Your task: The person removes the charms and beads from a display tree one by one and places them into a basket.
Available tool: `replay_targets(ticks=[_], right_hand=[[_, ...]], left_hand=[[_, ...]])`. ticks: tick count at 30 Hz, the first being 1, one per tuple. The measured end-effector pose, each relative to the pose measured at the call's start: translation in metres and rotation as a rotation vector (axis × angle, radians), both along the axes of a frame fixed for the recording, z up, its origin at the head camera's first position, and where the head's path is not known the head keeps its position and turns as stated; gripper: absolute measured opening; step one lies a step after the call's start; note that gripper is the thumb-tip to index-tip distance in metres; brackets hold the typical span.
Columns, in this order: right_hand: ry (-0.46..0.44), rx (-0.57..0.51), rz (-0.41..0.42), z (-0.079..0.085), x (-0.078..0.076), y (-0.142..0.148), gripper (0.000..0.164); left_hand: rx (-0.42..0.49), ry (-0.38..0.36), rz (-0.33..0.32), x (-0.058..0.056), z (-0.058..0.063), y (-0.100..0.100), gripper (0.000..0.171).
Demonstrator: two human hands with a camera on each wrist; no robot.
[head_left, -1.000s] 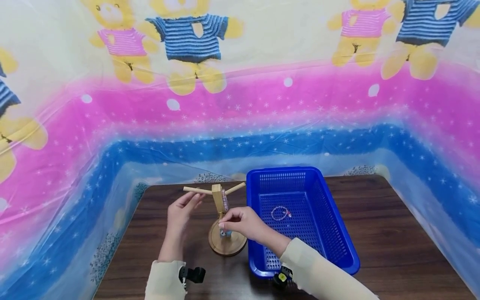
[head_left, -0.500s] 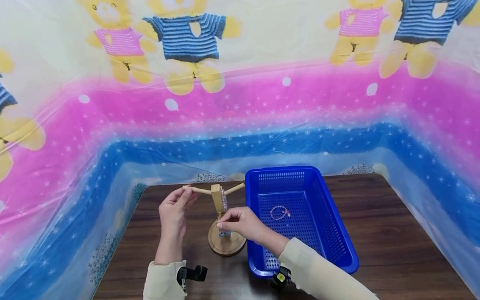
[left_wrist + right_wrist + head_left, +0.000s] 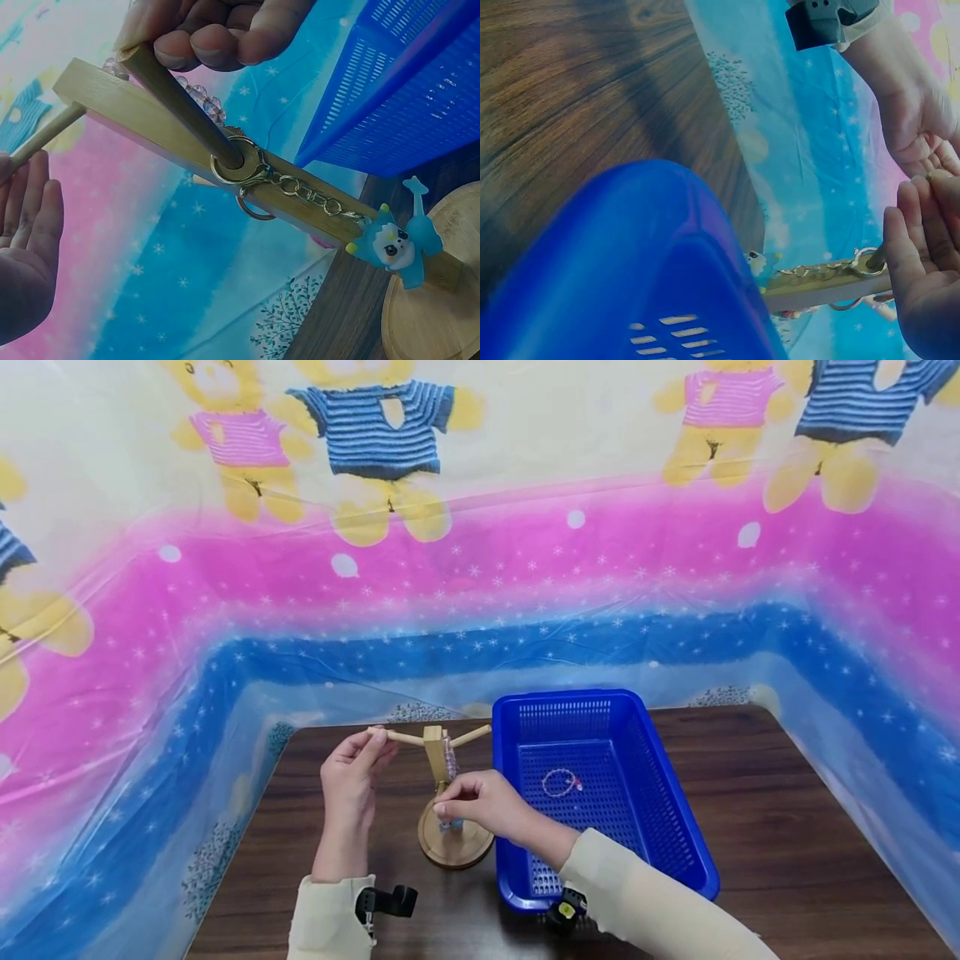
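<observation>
A wooden stand [image 3: 434, 752] with a round base [image 3: 459, 853] and side pegs stands left of the basket. My left hand [image 3: 348, 789] pinches the tip of its upper left peg [image 3: 407, 739] between thumb and fingers. Lower down, my right hand [image 3: 483, 808] pinches the end of a front peg [image 3: 180, 97], its other fingers curled. A keychain with a blue animal figure [image 3: 394, 244] hangs by its metal ring [image 3: 217, 169] around that front peg. Clear pinkish beads [image 3: 450, 758] hang on the stand's right side. Behind the post, a second metal ring [image 3: 255, 214] shows only partly.
A blue plastic basket [image 3: 671, 793] stands right of the stand, close to my right forearm. Inside it lies a beaded bracelet [image 3: 558, 783]. The dark wooden table [image 3: 780, 810] is backed by a patterned cloth [image 3: 480, 652].
My left hand has slid left along the upper peg to its tip and pinches it there. The right hand stays in nearly the same place at the front peg.
</observation>
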State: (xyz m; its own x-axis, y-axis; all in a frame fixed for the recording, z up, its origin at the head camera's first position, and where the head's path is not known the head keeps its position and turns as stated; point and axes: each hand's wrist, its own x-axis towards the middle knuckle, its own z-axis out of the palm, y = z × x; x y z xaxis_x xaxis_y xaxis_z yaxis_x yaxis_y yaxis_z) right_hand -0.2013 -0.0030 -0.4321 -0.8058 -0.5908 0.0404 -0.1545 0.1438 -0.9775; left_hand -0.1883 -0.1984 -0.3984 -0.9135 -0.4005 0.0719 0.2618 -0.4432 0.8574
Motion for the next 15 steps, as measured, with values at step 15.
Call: replay_targets(ticks=[15], right_hand=[[-0.336,0.007,-0.062,0.01,-0.006,0.017,0.024]], left_hand=[[0.05,0.006,-0.01,-0.002,-0.001,0.002,0.031]])
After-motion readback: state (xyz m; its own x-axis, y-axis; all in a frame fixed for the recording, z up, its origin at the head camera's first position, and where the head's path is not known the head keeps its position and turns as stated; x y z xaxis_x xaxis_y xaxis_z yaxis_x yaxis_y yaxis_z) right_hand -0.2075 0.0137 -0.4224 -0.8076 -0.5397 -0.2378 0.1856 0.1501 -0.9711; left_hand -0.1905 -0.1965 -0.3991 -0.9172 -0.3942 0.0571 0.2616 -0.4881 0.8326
